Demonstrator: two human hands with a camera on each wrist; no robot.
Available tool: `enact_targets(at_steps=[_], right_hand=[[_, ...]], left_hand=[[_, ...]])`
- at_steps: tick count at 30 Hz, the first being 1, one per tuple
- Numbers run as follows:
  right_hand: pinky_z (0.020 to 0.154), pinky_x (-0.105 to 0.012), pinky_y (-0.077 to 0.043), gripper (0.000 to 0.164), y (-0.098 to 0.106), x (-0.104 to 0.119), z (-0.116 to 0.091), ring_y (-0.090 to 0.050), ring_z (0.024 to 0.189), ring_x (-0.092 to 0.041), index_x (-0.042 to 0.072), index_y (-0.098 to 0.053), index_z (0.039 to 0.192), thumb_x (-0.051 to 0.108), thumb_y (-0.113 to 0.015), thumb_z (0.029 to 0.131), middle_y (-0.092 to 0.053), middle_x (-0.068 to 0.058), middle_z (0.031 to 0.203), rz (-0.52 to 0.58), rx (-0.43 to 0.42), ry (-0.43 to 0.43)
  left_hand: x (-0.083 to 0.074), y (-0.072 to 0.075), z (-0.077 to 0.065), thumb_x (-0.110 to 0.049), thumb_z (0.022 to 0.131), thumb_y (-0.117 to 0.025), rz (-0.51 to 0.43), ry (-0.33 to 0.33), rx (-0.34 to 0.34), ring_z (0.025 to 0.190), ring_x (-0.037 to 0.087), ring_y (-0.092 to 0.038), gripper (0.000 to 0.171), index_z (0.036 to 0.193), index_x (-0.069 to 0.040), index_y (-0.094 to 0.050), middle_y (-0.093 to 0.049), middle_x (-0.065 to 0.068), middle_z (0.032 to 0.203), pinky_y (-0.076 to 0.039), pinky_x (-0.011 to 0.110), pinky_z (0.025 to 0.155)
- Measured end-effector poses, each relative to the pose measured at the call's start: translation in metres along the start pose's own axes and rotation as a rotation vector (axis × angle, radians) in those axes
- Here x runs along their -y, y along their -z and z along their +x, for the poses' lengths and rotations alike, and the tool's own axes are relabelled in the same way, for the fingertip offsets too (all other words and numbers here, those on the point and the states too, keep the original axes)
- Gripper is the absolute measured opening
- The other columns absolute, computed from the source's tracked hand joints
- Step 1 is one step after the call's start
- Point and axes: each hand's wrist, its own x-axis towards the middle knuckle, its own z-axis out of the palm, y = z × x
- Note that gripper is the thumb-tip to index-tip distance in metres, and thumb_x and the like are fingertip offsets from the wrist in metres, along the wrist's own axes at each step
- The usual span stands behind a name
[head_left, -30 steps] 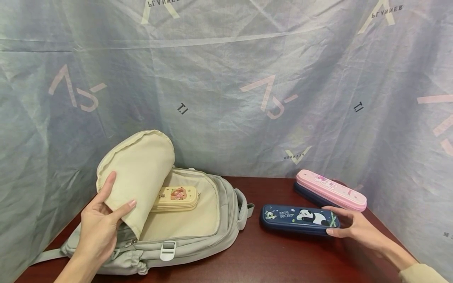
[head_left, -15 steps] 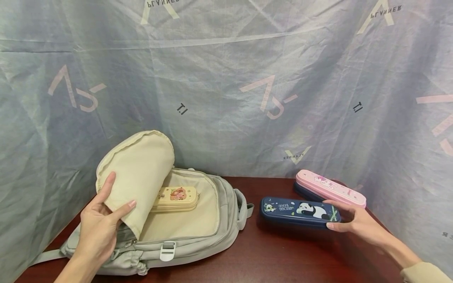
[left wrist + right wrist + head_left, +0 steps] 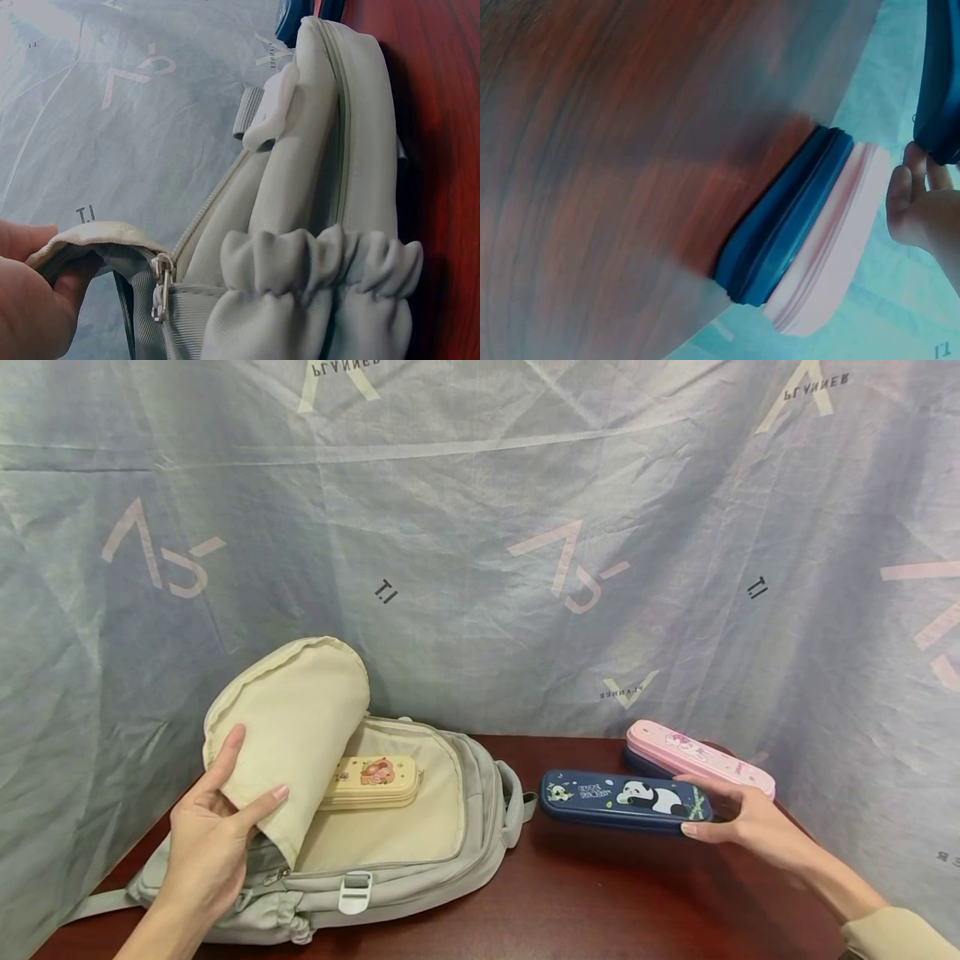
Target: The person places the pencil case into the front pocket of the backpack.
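Note:
My left hand point(image 3: 210, 831) pinches the edge of the cream-lined flap point(image 3: 292, 727) of a pale grey-green backpack point(image 3: 420, 893), folding it up and back. Inside the opened compartment lies a yellow pencil case point(image 3: 378, 781), its left end hidden by the flap. Over at the right, my right hand point(image 3: 750, 827) grips the right end of a dark blue panda pencil case point(image 3: 626, 802), thumb in front and fingers behind, with its shadow on the table below. In the right wrist view, that raised blue case shows only partly at the upper right edge.
Behind the right hand, a pink pencil case point(image 3: 701, 756) lies on top of another dark blue pencil case point(image 3: 784, 217). The reddish-brown table point(image 3: 570, 902) ends at a grey printed cloth point(image 3: 465, 568) hanging at the back and sides.
My right hand has lifted the blue panda pencil case off the table and moved it slightly left. The left hand and the flap have stayed in place.

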Motion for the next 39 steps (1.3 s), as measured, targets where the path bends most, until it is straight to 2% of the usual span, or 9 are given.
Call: enact_targets(at_steps=[8,12,22,26,33,39], right_hand=[[0.083,-0.019,-0.056,0.061,-0.007,0.015,0.004,-0.066,0.103,-0.011,0.001,-0.061,0.144,0.008,-0.085,0.088,-0.065,-0.018,0.13,-0.021,0.007,0.035],[0.082,-0.021,-0.057,0.062,-0.012,0.024,0.005,-0.067,0.103,-0.011,0.0,-0.06,0.144,0.008,-0.085,0.088,-0.065,-0.018,0.13,0.001,0.024,0.041],[0.083,-0.028,-0.06,0.067,-0.025,0.045,0.009,-0.068,0.105,-0.021,-0.001,-0.056,0.149,0.012,-0.084,0.089,-0.066,-0.02,0.129,0.103,0.065,-0.023],[0.084,-0.03,-0.061,0.069,-0.03,0.054,0.011,-0.068,0.106,-0.023,0.0,-0.055,0.15,0.013,-0.084,0.089,-0.066,-0.02,0.128,0.127,0.087,-0.046],[0.083,-0.032,-0.061,0.072,-0.04,0.067,0.015,-0.068,0.106,-0.027,0.002,-0.055,0.15,0.017,-0.086,0.087,-0.066,-0.019,0.128,0.131,0.086,-0.077],[0.084,-0.033,-0.061,0.072,-0.052,0.079,0.019,-0.068,0.106,-0.029,0.004,-0.058,0.149,0.018,-0.088,0.085,-0.063,-0.02,0.134,0.154,0.087,-0.082]], left_hand=[[0.0,0.001,0.0,0.026,0.088,-0.068,0.042,-0.004,-0.01,0.157,0.016,-0.02,0.099,0.165,-0.028,-0.036,-0.008,-0.009,0.175,-0.054,0.017,0.095],[0.0,0.0,0.0,0.027,0.086,-0.069,0.049,-0.016,-0.008,0.157,0.015,-0.02,0.101,0.165,-0.026,-0.036,-0.011,-0.009,0.175,-0.053,0.016,0.095],[0.0,0.0,-0.002,0.026,0.085,-0.071,0.071,-0.03,0.009,0.156,0.015,-0.022,0.103,0.165,-0.028,-0.036,-0.011,-0.009,0.175,-0.054,0.016,0.094],[0.0,0.0,-0.003,0.026,0.085,-0.072,0.066,-0.039,0.012,0.154,0.013,-0.028,0.103,0.165,-0.027,-0.036,-0.011,-0.007,0.175,-0.054,0.017,0.095],[0.0,0.001,-0.003,0.027,0.084,-0.072,0.077,-0.045,0.023,0.154,0.015,-0.027,0.104,0.165,-0.027,-0.036,-0.012,-0.008,0.175,-0.054,0.017,0.095],[0.001,0.001,-0.002,0.028,0.083,-0.072,0.078,-0.055,0.027,0.145,0.006,-0.041,0.105,0.165,-0.027,-0.036,-0.013,-0.004,0.175,-0.052,0.017,0.098]])
